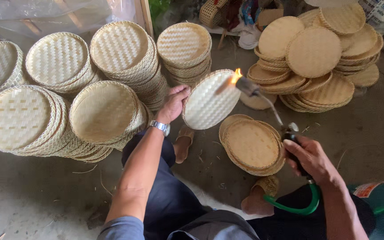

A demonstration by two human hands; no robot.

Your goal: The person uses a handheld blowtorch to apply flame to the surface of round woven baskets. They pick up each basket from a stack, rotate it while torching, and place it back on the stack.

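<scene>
We held a round woven bamboo tray point(210, 100) up on edge, tilted, its pale checkered underside turned toward us and its rim gripped at the left side. It hung above the concrete floor, between the tall stacks on the left and a small stack below it on the right. We also held a gas torch point(267, 106): a thin metal tube with a dark handle and a green hose point(299, 207) curving off below. Its small orange flame point(237, 75) burned at the tray's upper right rim.
</scene>
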